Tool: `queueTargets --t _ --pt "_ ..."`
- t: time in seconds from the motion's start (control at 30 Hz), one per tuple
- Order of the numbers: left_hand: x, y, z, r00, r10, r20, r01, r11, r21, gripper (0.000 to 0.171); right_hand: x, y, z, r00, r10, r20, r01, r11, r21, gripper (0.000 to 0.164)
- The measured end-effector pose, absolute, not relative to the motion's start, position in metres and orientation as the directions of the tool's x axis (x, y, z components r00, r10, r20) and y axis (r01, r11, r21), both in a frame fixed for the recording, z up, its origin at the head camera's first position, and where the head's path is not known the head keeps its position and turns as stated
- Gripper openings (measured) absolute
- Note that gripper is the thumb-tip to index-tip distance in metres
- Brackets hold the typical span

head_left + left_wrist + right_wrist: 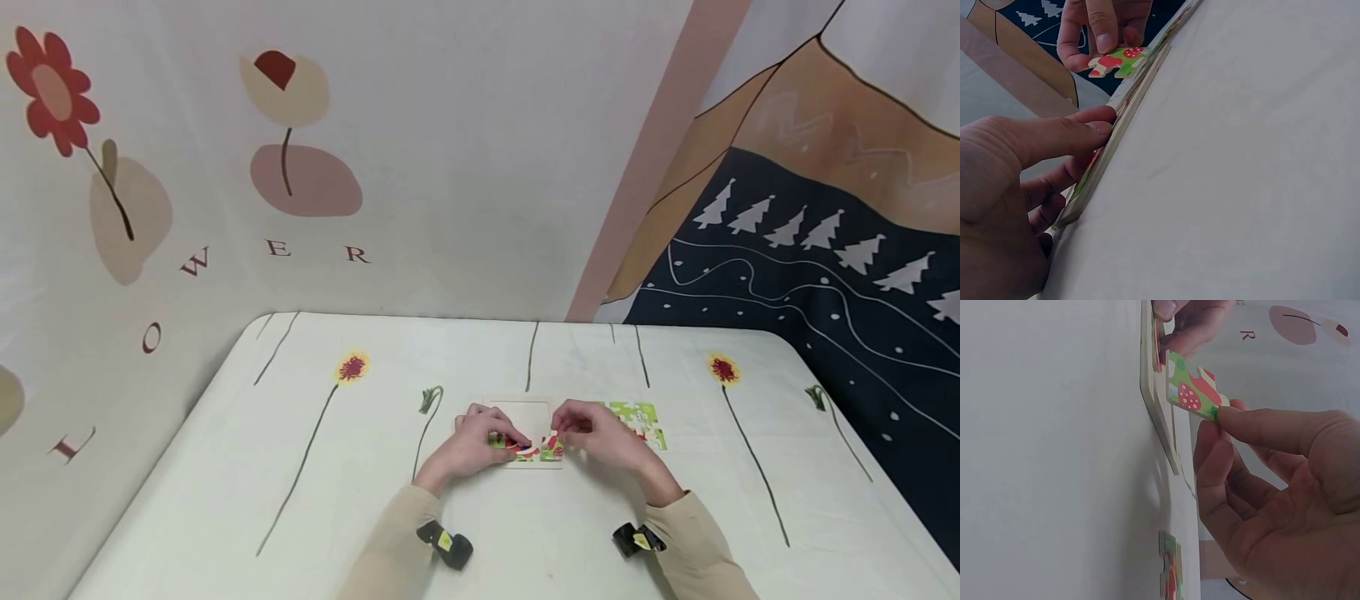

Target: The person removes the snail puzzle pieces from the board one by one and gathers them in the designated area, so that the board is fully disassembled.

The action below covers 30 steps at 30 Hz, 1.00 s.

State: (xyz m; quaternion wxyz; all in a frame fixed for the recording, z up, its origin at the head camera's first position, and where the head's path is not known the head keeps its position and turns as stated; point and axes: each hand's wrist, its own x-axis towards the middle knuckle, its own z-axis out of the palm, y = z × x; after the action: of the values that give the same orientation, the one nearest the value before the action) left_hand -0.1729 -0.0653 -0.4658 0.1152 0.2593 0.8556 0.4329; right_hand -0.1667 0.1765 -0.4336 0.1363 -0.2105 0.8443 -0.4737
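Observation:
In the head view my right hand (603,435) holds a jigsaw puzzle piece (552,447) over the right part of a shallow puzzle tray (534,466). The right wrist view shows thumb and fingers pinching this piece (1192,390), green with red shapes and white dots, tilted and raised off the tray (1159,419). My left hand (472,442) rests over the tray's left side, thumb and fingertips touching pieces in its lower row (525,454). In the left wrist view its thumb (1069,134) lies along the tray's near edge; the fingers partly hide the pieces.
More puzzle pieces (637,417) lie on the table to the right of the tray, partly behind the right hand. The white table cover (300,500) bears printed flowers. A patterned cloth (480,167) hangs behind the table.

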Motion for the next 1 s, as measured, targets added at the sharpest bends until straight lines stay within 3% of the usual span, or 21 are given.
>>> queueTargets --t 1.0 --pt "-0.17 -0.066 -0.466 -0.829 0.556 0.06 0.373 0.47 0.8 0.023 -0.152 0.232 -0.428 -0.92 -0.391 -0.019 -0.191 0.489 -0.851 0.01"
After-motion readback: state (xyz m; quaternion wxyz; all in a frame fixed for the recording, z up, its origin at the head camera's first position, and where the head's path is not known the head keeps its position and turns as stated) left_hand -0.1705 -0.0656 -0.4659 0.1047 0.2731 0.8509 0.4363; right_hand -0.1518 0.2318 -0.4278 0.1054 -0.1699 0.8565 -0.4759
